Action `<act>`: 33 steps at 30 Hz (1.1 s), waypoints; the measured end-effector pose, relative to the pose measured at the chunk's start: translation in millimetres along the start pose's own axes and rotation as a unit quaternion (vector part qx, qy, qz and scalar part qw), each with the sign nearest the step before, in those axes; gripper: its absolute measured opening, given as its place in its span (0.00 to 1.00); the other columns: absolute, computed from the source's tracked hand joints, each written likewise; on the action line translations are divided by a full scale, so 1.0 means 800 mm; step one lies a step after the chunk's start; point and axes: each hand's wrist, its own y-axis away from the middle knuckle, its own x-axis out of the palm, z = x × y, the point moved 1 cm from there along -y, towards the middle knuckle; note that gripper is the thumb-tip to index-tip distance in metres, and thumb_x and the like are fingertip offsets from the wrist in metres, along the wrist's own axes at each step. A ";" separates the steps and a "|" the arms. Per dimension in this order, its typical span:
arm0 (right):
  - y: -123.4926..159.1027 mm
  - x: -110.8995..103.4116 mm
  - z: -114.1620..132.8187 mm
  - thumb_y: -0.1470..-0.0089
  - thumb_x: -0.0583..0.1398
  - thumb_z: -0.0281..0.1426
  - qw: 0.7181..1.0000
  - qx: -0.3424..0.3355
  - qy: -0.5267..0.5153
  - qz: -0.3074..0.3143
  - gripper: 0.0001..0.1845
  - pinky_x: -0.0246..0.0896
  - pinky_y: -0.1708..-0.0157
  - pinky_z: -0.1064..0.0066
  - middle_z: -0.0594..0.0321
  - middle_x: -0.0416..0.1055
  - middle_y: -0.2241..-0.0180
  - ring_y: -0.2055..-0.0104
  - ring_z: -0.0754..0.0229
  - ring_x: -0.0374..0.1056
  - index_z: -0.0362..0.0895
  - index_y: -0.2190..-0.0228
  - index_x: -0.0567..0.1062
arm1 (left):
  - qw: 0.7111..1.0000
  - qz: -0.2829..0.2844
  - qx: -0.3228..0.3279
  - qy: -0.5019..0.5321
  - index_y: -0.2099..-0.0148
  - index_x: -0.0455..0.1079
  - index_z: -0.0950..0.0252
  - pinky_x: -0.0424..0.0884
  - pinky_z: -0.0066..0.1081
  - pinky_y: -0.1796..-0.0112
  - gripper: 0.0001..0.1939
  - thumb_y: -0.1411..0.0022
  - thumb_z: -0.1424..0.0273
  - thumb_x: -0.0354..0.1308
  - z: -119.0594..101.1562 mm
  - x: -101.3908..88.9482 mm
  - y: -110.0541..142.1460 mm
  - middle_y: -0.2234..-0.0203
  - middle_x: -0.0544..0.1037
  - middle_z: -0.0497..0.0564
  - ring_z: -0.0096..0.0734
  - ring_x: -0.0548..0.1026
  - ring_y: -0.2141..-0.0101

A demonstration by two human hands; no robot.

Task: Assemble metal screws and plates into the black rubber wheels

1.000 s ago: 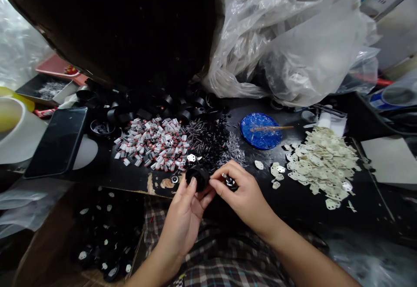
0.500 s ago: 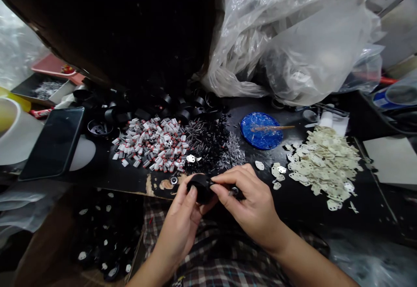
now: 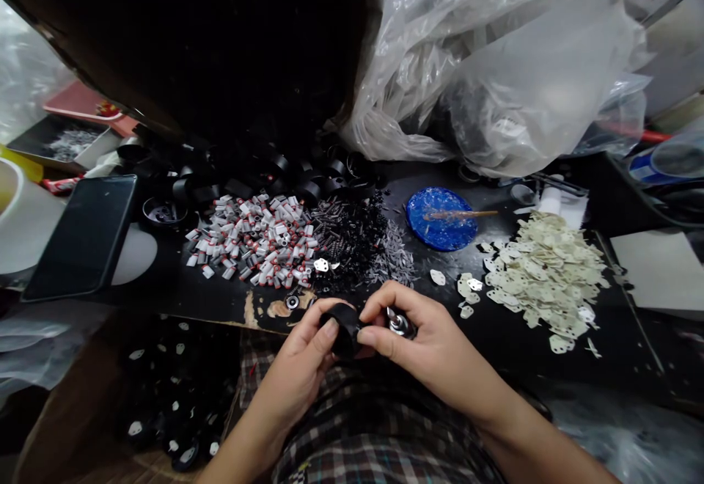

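My left hand (image 3: 308, 352) grips a black round plastic part (image 3: 345, 330), hollow like a small cup, with the thumb over its rim. My right hand (image 3: 426, 334) holds a screwdriver (image 3: 399, 323) tucked in the palm, its pointed metal tip showing and the handle mostly hidden. The right thumb and forefinger reach the right side of the black part; whether a small piece sits between them I cannot tell. Just beyond the hands lie a pile of dark screws and small black pieces (image 3: 352, 242) and a heap of grey-white sleeves with red ends (image 3: 258, 238).
Pale flat plates with holes (image 3: 550, 279) are heaped on the right. A blue lid (image 3: 440, 231) with a thin stick stands mid-table. A phone (image 3: 82, 238) leans at left. Below the table edge, a box (image 3: 60, 425) contains black parts. Plastic bags (image 3: 495, 81) hang behind.
The right thumb and forefinger have parted a little, and the screwdriver has turned so its tip points upward. The black part has tilted slightly in my left hand.
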 end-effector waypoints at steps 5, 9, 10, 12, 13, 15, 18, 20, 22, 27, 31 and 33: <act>0.009 0.003 0.002 0.44 0.60 0.25 0.972 -0.162 0.160 -0.052 0.04 0.54 0.63 0.67 0.66 0.73 0.69 0.67 0.64 0.67 0.45 0.67 0.73 | 1.000 -0.013 0.010 -0.003 0.60 0.75 0.60 0.69 0.22 0.67 0.09 0.43 0.63 0.62 0.000 0.001 -0.001 0.69 0.75 0.47 0.24 0.72 0.70; 0.010 0.001 0.003 0.44 0.59 0.22 0.937 -0.225 0.265 -0.044 0.05 0.50 0.64 0.64 0.65 0.75 0.70 0.68 0.63 0.68 0.43 0.67 0.73 | 0.999 -0.031 0.018 0.013 0.58 0.74 0.61 0.70 0.24 0.65 0.11 0.43 0.64 0.62 0.002 0.004 -0.003 0.69 0.76 0.49 0.28 0.74 0.68; 0.010 0.000 0.003 0.44 0.59 0.23 0.930 -0.231 0.282 -0.039 0.05 0.50 0.64 0.64 0.65 0.75 0.69 0.67 0.62 0.69 0.43 0.66 0.74 | 0.999 -0.039 0.018 0.018 0.58 0.74 0.61 0.71 0.24 0.65 0.11 0.44 0.64 0.62 0.003 0.004 -0.003 0.68 0.77 0.49 0.28 0.74 0.67; 0.008 -0.002 0.002 0.43 0.58 0.24 0.923 -0.238 0.301 -0.030 0.07 0.51 0.64 0.63 0.63 0.76 0.67 0.66 0.61 0.69 0.43 0.62 0.74 | 0.998 -0.062 0.014 0.026 0.59 0.74 0.61 0.72 0.25 0.64 0.10 0.44 0.64 0.63 0.004 0.004 -0.004 0.68 0.77 0.48 0.28 0.75 0.67; 0.007 -0.003 0.002 0.42 0.58 0.24 0.925 -0.232 0.301 -0.022 0.09 0.52 0.64 0.63 0.63 0.76 0.66 0.66 0.60 0.69 0.44 0.59 0.73 | 0.997 -0.075 0.013 0.027 0.60 0.74 0.60 0.72 0.26 0.63 0.10 0.44 0.64 0.63 0.004 0.003 -0.005 0.67 0.77 0.48 0.28 0.75 0.67; 0.005 -0.004 0.001 0.43 0.58 0.25 0.940 -0.184 0.288 0.000 0.13 0.56 0.63 0.63 0.62 0.75 0.64 0.64 0.60 0.69 0.45 0.55 0.71 | 0.995 -0.094 0.012 0.021 0.59 0.73 0.60 0.73 0.28 0.63 0.10 0.44 0.64 0.62 0.002 0.001 -0.006 0.66 0.78 0.48 0.28 0.76 0.67; 0.002 -0.006 0.001 0.46 0.59 0.22 0.962 -0.080 0.256 0.044 0.17 0.62 0.60 0.66 0.61 0.71 0.59 0.59 0.59 0.68 0.46 0.54 0.69 | 0.994 -0.106 0.026 0.001 0.57 0.72 0.61 0.74 0.31 0.61 0.11 0.42 0.64 0.61 -0.005 -0.002 -0.007 0.64 0.78 0.49 0.31 0.77 0.66; 0.001 -0.007 0.002 0.47 0.58 0.20 0.968 -0.044 0.236 0.074 0.17 0.64 0.59 0.68 0.61 0.70 0.58 0.58 0.60 0.68 0.46 0.56 0.69 | 0.992 -0.118 0.043 -0.010 0.58 0.72 0.61 0.74 0.34 0.59 0.11 0.43 0.64 0.61 -0.008 -0.003 -0.007 0.64 0.78 0.49 0.33 0.77 0.63; 0.000 -0.008 0.003 0.46 0.57 0.21 0.970 -0.036 0.221 0.093 0.16 0.65 0.58 0.68 0.62 0.71 0.58 0.58 0.60 0.69 0.47 0.57 0.70 | 0.990 -0.128 0.050 -0.020 0.59 0.72 0.62 0.74 0.35 0.58 0.12 0.44 0.64 0.62 -0.010 -0.005 -0.007 0.64 0.78 0.49 0.35 0.76 0.62; 0.003 -0.015 0.007 0.42 0.56 0.28 0.970 -0.039 0.215 0.105 0.13 0.65 0.55 0.67 0.62 0.74 0.58 0.56 0.59 0.70 0.49 0.55 0.72 | 0.990 -0.092 0.041 -0.097 0.56 0.72 0.60 0.72 0.32 0.60 0.12 0.43 0.63 0.61 -0.011 -0.012 -0.009 0.65 0.78 0.50 0.36 0.76 0.63; 0.011 -0.025 0.004 0.40 0.54 0.33 0.978 0.026 0.149 0.141 0.10 0.64 0.63 0.71 0.64 0.75 0.66 0.64 0.62 0.70 0.47 0.62 0.75 | 0.960 -0.042 0.098 -0.259 0.58 0.76 0.59 0.69 0.28 0.59 0.09 0.41 0.66 0.59 -0.019 -0.024 -0.001 0.64 0.79 0.51 0.35 0.75 0.62; 0.017 -0.027 -0.002 0.38 0.52 0.35 0.977 0.079 0.033 0.197 0.13 0.61 0.72 0.74 0.66 0.73 0.74 0.73 0.65 0.66 0.46 0.64 0.75 | 0.937 -0.012 0.152 -0.315 0.58 0.77 0.59 0.68 0.29 0.58 0.10 0.43 0.70 0.61 -0.023 -0.031 0.007 0.64 0.80 0.53 0.37 0.76 0.62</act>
